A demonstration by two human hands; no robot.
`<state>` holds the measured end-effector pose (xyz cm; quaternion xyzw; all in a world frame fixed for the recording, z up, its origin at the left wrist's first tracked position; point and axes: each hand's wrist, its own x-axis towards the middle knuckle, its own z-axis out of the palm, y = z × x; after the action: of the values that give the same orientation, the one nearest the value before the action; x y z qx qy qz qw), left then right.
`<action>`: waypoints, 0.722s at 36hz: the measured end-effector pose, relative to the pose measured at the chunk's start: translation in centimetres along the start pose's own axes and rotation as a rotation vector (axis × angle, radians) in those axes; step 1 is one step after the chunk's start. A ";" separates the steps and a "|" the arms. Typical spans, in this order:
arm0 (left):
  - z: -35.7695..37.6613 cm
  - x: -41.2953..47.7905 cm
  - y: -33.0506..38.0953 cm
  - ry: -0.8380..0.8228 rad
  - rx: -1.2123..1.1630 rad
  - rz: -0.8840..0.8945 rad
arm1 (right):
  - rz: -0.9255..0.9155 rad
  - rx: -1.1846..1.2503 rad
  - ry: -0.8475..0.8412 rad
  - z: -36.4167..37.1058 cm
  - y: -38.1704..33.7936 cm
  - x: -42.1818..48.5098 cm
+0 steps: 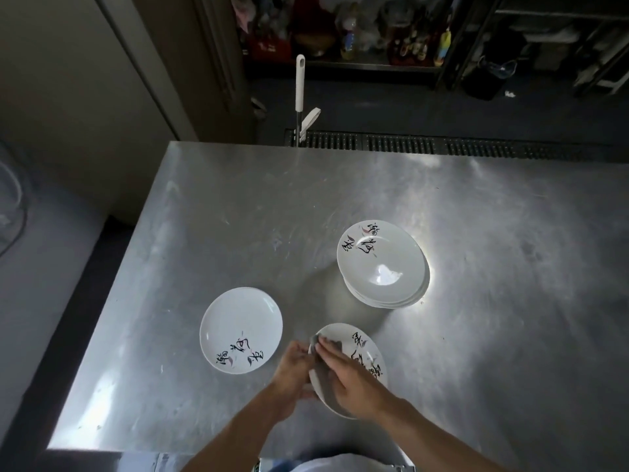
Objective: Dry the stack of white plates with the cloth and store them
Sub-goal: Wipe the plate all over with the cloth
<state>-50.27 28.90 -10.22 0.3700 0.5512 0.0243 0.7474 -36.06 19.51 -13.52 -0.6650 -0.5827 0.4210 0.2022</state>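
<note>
On the table, the stack of plates sits right of centre. A single plate lies to its left, nearer the person. Nearest, between them, a third plate is held by its left rim in the left hand, the right hand pressing a cloth on it. A pole stands behind the table.

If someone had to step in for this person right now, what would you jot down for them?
Left hand grips the rim of a white round plate with black lettering, tilted over the steel table.
Right hand presses a grey cloth onto that plate.
A single similar plate lies flat to the left, probably already dried.
The stack of white plates sits farther right, with no hand on it.
Left to do: finish this plate, dry the stack, store everything.
</note>
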 end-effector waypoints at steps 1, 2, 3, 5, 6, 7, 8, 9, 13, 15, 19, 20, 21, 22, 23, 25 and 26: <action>-0.1 0.0 0.0 0.008 0.017 0.011 | 0.008 -0.011 -0.008 -0.1 0.4 -0.2; -0.1 0.0 -0.1 0.017 0.029 0.023 | 0.042 -0.030 0.003 -0.3 1.0 -0.2; -0.1 -0.1 -0.1 0.030 0.037 0.030 | 0.109 -0.056 0.042 -0.5 1.6 -0.2; 0.0 -0.2 -0.4 0.046 0.045 0.034 | 0.237 -0.126 0.161 -0.9 2.5 -0.1; 0.1 -0.3 -0.4 0.041 0.053 0.036 | 0.242 -0.145 0.168 -0.9 2.3 0.1; 0.3 -0.4 -0.4 0.029 0.067 0.039 | 0.204 -0.153 0.120 -0.7 1.8 0.2; 0.4 -0.4 -0.4 0.018 0.082 0.043 | 0.133 -0.144 0.051 -0.5 1.2 0.2; 0.6 -0.5 -0.3 0.014 0.094 0.044 | 0.054 -0.140 -0.006 -0.1 0.6 0.1; 0.6 -1.2 -0.3 0.017 0.111 0.040 | 0.169 -0.164 0.062 0.1 1.4 -0.1; 0.7 -1.6 -0.2 0.018 0.116 0.044 | 0.268 -0.158 0.133 -0.1 1.5 -0.1; 1.0 -2.3 0.4 0.035 0.128 0.040 | 0.002 -0.214 -0.007 1.3 -0.3 -0.2; 1.1 -2.4 0.4 0.039 0.121 0.038 | -0.039 -0.247 -0.018 1.5 0.0 -0.3; 1.1 -2.6 0.4 0.048 0.108 0.040 | -0.039 -0.275 -0.016 1.4 0.3 -0.3; 1.1 -2.7 0.2 0.073 0.092 0.042 | 0.015 -0.259 -0.003 1.1 0.8 -0.2; 1.2 -2.7 -0.2 0.114 0.074 0.042 | 0.108 -0.219 0.031 0.6 1.1 0.0; 1.4 -2.8 -1.1 0.205 0.013 0.035 | 0.294 -0.153 0.144 -0.2 1.3 0.6; 1.6 -2.9 -1.6 0.239 -0.033 0.024 | 0.349 -0.126 0.192 -0.5 1.1 0.9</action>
<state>-50.66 25.66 -8.64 0.3587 0.6316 0.0862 0.6819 -35.01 20.24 -14.39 -0.8043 -0.4621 0.3470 0.1387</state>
